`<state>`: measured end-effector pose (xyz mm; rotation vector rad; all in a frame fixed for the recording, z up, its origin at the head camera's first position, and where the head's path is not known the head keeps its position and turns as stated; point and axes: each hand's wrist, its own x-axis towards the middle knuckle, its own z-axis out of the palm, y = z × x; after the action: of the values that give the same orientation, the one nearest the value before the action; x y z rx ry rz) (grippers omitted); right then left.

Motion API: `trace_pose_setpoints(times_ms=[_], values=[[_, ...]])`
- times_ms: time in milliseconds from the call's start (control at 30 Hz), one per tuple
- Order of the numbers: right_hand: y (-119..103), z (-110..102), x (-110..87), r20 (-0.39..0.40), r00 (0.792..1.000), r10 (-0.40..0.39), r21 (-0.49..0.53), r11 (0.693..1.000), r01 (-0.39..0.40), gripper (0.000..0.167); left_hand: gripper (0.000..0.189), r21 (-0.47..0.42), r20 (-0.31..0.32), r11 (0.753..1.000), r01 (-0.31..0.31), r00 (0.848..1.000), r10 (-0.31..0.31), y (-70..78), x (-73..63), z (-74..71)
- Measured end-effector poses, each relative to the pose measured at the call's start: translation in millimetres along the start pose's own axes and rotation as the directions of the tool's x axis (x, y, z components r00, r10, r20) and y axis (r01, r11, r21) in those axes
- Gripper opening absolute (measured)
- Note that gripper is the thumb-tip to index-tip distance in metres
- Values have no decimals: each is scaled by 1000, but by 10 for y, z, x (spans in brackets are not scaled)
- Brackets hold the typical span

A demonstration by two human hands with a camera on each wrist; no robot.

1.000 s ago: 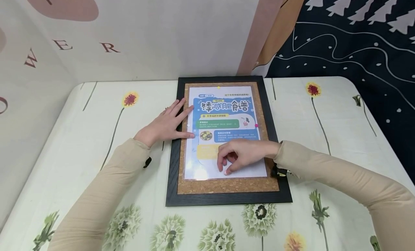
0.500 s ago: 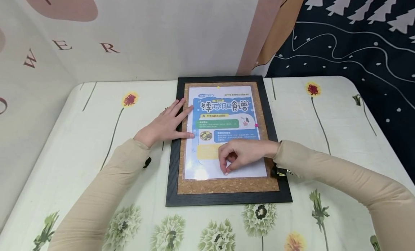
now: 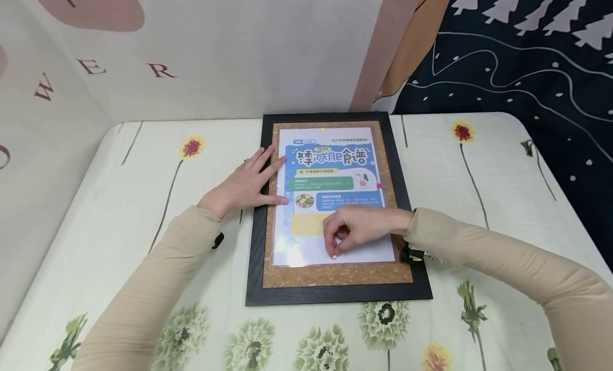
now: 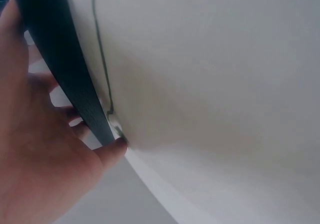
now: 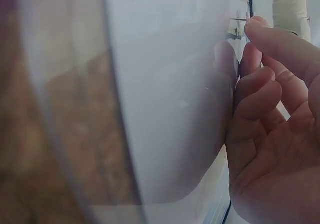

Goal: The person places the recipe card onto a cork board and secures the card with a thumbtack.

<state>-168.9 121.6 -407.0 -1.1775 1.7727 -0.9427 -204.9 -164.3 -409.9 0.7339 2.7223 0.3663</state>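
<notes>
A printed poster (image 3: 335,145) in a glossy clear sleeve lies on a black-framed cork board (image 3: 335,275). My left hand (image 3: 244,187) is spread over the frame's left side, with fingertips on the sheet's left edge. In the left wrist view its thumb lies along the black frame (image 4: 65,59). Low on the sheet, my right hand (image 3: 351,230) pinches a push pin between thumb and forefinger. The right wrist view shows the pin's thin needle (image 5: 239,19) pointing from the fingertips toward the sheet; its head is mostly hidden by the fingers.
A yellow pin (image 3: 323,129) is at the poster's top edge and a pink pin (image 3: 379,186) at its right edge. A small white pin (image 3: 278,186) is at the left edge. The board lies on a flower-patterned tablecloth (image 3: 210,286), its far edge near the wall (image 3: 230,57).
The right thumb and forefinger, slightly apart a second ago, have come together in a pinch. The left hand, the poster and the board stay where they were.
</notes>
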Motion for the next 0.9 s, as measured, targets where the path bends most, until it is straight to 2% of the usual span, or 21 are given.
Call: trace_pose_setpoints(times_ms=[233,433,900], values=[[1,8,-3,-12,1000,-17,-11,1000,17,10,100,6,11,1000,6,1000,-6,-11,18,15],[-23,32,12,-36,999,-39,-65,997,36,11,100,10,10,1000,5,1000,-5,-33,22,13],[-133,118,-18,-109,994,-16,-184,983,-4,14,99,8,14,1000,-1,1000,1,-33,23,28]])
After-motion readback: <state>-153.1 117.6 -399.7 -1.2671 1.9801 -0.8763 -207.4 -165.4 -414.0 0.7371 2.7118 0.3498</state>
